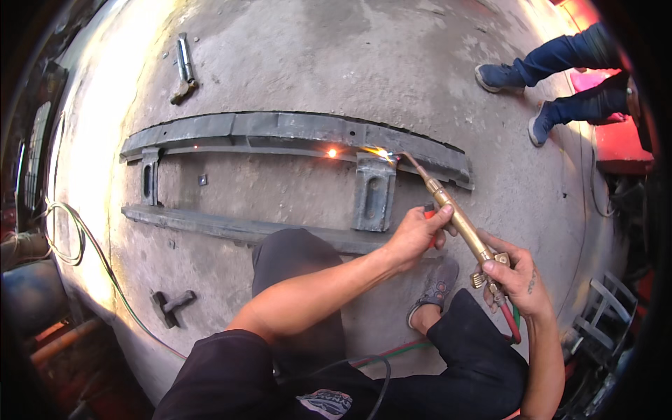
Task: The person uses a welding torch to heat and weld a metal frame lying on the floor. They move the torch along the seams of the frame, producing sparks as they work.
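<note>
My left hand (420, 231) is closed beside the brass cutting torch (455, 216), its thumb against the barrel, holding a small red object (430, 241) partly hidden by the fingers. My right hand (519, 278) grips the torch's valve end, where red and green hoses leave it. The torch tip's bright flame (381, 153) touches the dark steel bumper beam (245, 128) at the top of an upright bracket (373, 196); a glowing spot shows just left of it. A second bracket (148, 178) and a lower rail (210, 227) form the rest of the frame on the concrete.
A co-worker's legs in jeans (560, 61) stand at upper right, near red objects (616, 140). A metal tool (184, 70) lies beyond the beam, a hammer (169, 304) at lower left. Hoses (77, 234) run along the left; metal pieces (598, 318) are at right.
</note>
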Available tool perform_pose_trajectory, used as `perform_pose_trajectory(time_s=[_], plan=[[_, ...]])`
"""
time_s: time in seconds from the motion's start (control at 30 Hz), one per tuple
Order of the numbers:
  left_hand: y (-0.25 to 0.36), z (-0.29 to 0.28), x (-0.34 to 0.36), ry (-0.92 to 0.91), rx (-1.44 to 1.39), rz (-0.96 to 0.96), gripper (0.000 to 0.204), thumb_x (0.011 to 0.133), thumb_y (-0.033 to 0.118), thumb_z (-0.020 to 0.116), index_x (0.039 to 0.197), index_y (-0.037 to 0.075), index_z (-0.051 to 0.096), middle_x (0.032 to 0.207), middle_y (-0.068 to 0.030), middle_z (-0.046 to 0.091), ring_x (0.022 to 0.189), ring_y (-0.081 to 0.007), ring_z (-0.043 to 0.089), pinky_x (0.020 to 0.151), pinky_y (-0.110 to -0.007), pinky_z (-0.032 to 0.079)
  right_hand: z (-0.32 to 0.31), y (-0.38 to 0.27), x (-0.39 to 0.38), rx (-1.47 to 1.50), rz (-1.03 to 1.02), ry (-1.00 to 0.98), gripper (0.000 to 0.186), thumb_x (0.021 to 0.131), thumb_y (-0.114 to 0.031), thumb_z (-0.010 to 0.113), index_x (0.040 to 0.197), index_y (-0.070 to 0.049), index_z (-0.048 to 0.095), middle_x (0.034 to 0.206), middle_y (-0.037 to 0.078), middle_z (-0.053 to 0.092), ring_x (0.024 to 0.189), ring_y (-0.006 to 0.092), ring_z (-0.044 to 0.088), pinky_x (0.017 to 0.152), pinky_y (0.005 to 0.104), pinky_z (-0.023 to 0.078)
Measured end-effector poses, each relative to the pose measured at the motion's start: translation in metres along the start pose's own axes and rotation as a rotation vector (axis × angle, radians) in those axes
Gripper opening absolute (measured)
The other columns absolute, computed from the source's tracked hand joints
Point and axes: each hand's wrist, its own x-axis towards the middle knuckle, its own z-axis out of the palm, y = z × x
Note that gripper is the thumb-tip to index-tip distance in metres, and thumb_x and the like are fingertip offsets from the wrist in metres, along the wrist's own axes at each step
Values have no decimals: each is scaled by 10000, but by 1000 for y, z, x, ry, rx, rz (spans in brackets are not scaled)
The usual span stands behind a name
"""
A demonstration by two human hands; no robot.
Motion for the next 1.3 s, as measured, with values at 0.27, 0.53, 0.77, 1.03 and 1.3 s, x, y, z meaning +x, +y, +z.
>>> perform_pose_trajectory(time_s=[0.27,0.53,0.77,1.03,1.3], plan=[[-1,-14,13,87,31,-58,360,1067,396,644,992,46,682,850,-36,689,615,-78,540,557,-250,433,-1,8,22,86,52,-44,745,924,-263,727,1535,73,464,828,108,687,546,157,641,452,279,507],[1,-15,12,35,71,-106,387,1064,408,644,1119,25,632,902,-62,667,668,-98,519,661,-278,474,-8,20,28,80,56,-62,761,910,-223,695,1550,90,429,884,114,686,672,183,703,490,288,556],[-4,-14,14,54,16,-70,348,1057,392,664,990,52,701,829,-11,687,626,-57,523,556,-239,413,-7,24,29,95,60,-28,743,919,-196,683,1551,93,423,895,118,696,666,184,702,498,286,557],[-3,-11,14,42,-5,-60,352,1053,390,672,1012,43,700,849,-21,686,643,-55,523,567,-233,409,-11,17,32,108,80,-39,746,917,-201,689,1544,104,424,857,126,702,619,181,685,481,288,542],[-4,-8,16,22,9,-50,321,1049,363,684,1001,46,707,852,-24,687,652,-64,534,576,-239,416,-14,17,32,100,77,-18,765,902,-218,712,1530,117,431,870,138,698,639,206,700,437,304,555]])
